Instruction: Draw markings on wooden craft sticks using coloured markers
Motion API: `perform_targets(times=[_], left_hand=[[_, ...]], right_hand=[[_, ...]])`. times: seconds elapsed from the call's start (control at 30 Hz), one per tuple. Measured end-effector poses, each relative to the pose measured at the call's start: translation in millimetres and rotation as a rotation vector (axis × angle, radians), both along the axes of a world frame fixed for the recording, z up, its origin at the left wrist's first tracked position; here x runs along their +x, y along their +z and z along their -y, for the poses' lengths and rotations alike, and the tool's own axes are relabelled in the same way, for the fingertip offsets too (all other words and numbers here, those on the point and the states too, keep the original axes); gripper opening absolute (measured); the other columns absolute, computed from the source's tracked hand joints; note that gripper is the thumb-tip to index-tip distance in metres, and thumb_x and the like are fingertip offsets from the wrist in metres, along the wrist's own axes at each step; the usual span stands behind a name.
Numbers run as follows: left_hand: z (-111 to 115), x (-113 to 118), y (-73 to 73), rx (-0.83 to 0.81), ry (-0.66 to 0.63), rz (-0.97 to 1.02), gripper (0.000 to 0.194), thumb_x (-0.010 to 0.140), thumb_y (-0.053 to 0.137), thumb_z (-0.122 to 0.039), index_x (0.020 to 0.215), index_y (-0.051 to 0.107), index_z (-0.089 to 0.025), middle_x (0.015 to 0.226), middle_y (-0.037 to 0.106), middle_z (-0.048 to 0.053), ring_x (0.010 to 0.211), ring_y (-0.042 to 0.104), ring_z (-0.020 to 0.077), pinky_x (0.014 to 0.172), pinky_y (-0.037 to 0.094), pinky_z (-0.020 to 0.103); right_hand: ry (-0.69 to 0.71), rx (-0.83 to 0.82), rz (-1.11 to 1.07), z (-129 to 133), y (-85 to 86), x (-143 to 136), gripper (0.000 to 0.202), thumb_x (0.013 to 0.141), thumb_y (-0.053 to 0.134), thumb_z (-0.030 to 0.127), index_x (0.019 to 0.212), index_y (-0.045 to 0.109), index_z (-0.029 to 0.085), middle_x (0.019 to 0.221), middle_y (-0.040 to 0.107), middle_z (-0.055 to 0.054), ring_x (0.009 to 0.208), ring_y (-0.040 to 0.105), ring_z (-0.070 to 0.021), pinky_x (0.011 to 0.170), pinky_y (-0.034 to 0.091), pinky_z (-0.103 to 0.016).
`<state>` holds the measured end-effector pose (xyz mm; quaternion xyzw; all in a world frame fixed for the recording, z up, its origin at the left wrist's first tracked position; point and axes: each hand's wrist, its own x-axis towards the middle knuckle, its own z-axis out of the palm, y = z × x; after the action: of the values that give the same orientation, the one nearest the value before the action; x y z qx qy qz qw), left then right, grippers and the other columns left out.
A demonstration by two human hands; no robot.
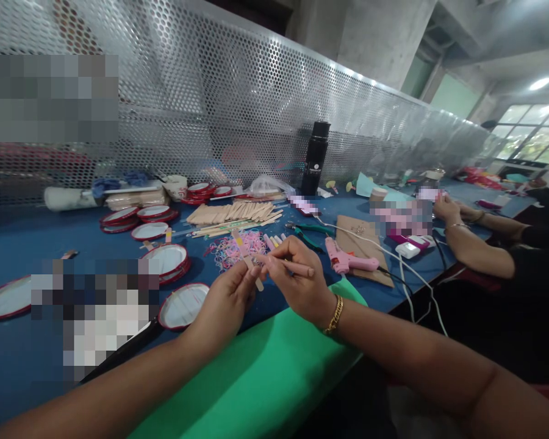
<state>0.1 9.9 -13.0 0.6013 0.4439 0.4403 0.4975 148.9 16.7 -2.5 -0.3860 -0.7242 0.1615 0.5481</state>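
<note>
My left hand (231, 291) pinches a wooden craft stick (238, 239) that has a yellow patch near its upper end. A shorter piece appears to lie across it, partly covered by my fingers. Held like a pencil, a pale pink pen (297, 267) is in my right hand (299, 281), its tip end at the craft stick. Just behind my hands is a heap of pink, purple and blue stringy bits (226, 250). A few capped markers (274, 240) lie beside it. A green sheet (251, 372) spreads under my forearms.
Loose craft sticks (233, 212) lie behind the heap. Red-rimmed round discs (165, 261) are stacked at left. Rightward are a pink glue gun (352, 262), pliers (311, 229), cardboard (384, 274), white cables and a black bottle (315, 161). Another person's hands (449, 210) work at far right.
</note>
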Motion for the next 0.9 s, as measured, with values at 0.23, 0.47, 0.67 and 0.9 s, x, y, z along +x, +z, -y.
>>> perform_targets(times=[0.23, 0.47, 0.67, 0.9], left_hand=[[1.1, 0.6, 0.1, -0.022, 0.005, 0.023, 0.033, 0.084, 0.056, -0.052, 0.076, 0.053, -0.020, 0.055, 0.035, -0.009, 0.047, 0.029, 0.0086, 0.043, 0.022, 0.020], [1.2, 0.4, 0.4, -0.007, -0.027, 0.044, 0.033, 0.084, 0.055, -0.052, 0.084, 0.057, -0.019, 0.058, 0.037, -0.008, 0.049, 0.030, 0.0088, 0.044, 0.023, 0.020], [2.1, 1.0, 1.4, -0.015, 0.018, 0.023, 0.034, 0.083, 0.057, -0.053, 0.073, 0.052, -0.020, 0.053, 0.034, -0.009, 0.047, 0.029, 0.0089, 0.042, 0.021, 0.021], [1.4, 0.6, 1.8, -0.010, -0.003, 0.038, 0.034, 0.083, 0.057, -0.053, 0.081, 0.057, -0.019, 0.058, 0.038, -0.007, 0.049, 0.031, 0.0091, 0.044, 0.024, 0.020]], right_hand=[[0.007, 0.002, 0.006, -1.0, -0.2, 0.1, 0.013, 0.090, 0.055, 0.030, 0.080, 0.056, 0.021, 0.074, 0.063, -0.001, 0.071, 0.059, -0.0151, 0.069, 0.046, -0.030], [0.032, 0.007, 0.013, -0.3, -0.1, -0.3, 0.013, 0.089, 0.056, 0.030, 0.080, 0.056, 0.021, 0.076, 0.063, -0.001, 0.073, 0.059, -0.0154, 0.069, 0.046, -0.030], [-0.014, -0.011, -0.017, -1.0, 0.2, 0.0, 0.013, 0.090, 0.055, 0.028, 0.079, 0.055, 0.021, 0.074, 0.062, -0.001, 0.071, 0.058, -0.0152, 0.070, 0.046, -0.031], [0.025, 0.017, 0.012, 0.0, 0.1, -0.8, 0.012, 0.089, 0.057, 0.028, 0.079, 0.057, 0.021, 0.076, 0.062, -0.001, 0.074, 0.059, -0.0158, 0.069, 0.046, -0.030]])
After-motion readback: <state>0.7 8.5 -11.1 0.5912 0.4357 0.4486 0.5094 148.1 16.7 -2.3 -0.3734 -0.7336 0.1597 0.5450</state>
